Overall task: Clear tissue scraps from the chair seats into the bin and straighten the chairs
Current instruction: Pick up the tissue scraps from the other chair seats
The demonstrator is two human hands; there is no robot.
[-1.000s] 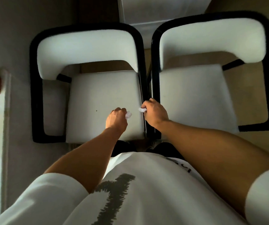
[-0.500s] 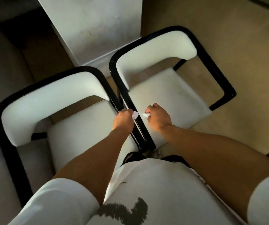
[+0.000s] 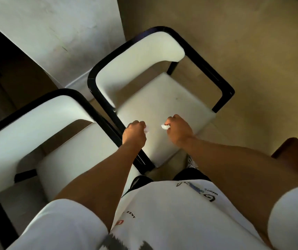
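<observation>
2 white chairs stand side by side, black frames nearly touching. The left chair (image 3: 69,152) sits nearer and at a slant beside the right chair (image 3: 155,98), so neither looks squared up yet. Both seats look bare of scraps from here, which fits the scraps being up in the fists.

The left hand (image 3: 135,131) hovers over the near left part of the right chair's seat, curled tight, with a white tissue scrap (image 3: 146,131) peeking out at the knuckles. The right hand (image 3: 178,129) is balled the same way just to its right, pinching a second tissue scrap (image 3: 165,126) that pokes out toward the other fist.

No bin is in sight. My guess: both scraps get carried to it next.
</observation>
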